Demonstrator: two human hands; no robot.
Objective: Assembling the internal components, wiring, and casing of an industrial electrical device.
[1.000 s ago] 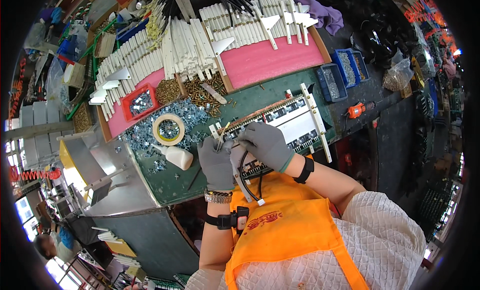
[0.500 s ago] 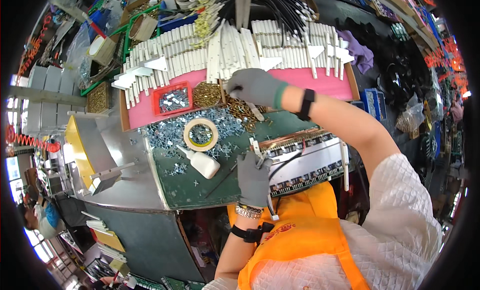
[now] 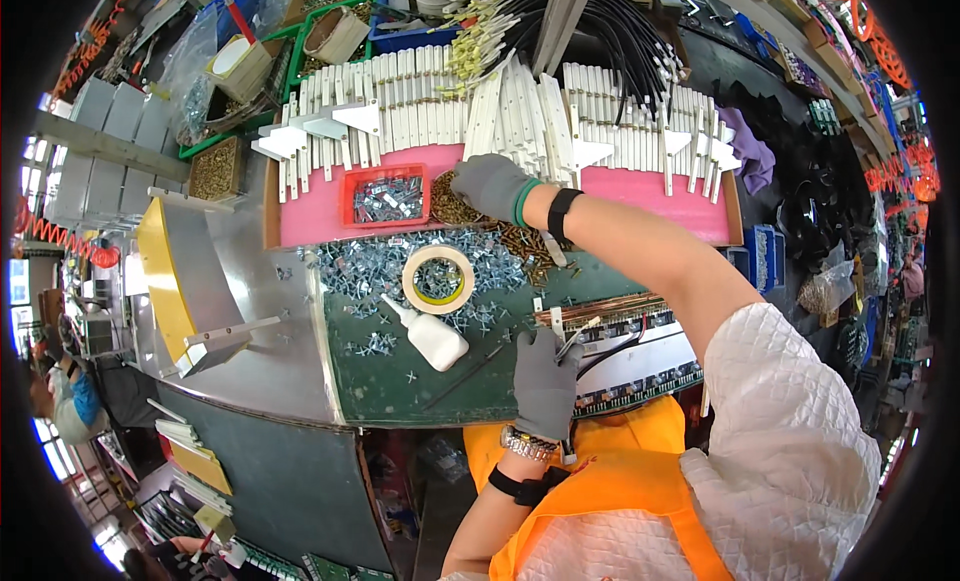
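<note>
My left hand [image 3: 546,383], in a grey glove, is closed at the left end of a long white panel with circuit boards [image 3: 645,355]. A black cable [image 3: 607,358] runs into its fingers, and a small white connector [image 3: 588,327] shows just beyond the fingertips. Farther off, my right hand [image 3: 490,186], gloved too, reaches down at a heap of small brass parts [image 3: 452,203]. Its fingers are curled, and whatever they pinch is hidden. A loose pile of brass screws [image 3: 530,247] lies beside that hand.
Left of my right hand is a red tray [image 3: 386,195] of metal clips. Nearer lie scattered silver pieces [image 3: 360,266], a tape roll [image 3: 438,279] and a white squeeze bottle [image 3: 437,341]. White strips [image 3: 415,91] line the pink sheet [image 3: 320,209]; a post [image 3: 565,26] rises behind.
The view has shifted, so most things sit farther right in the picture. My right hand has moved left relative to the bench, onto the brass heap. My left hand stays at the panel's end.
</note>
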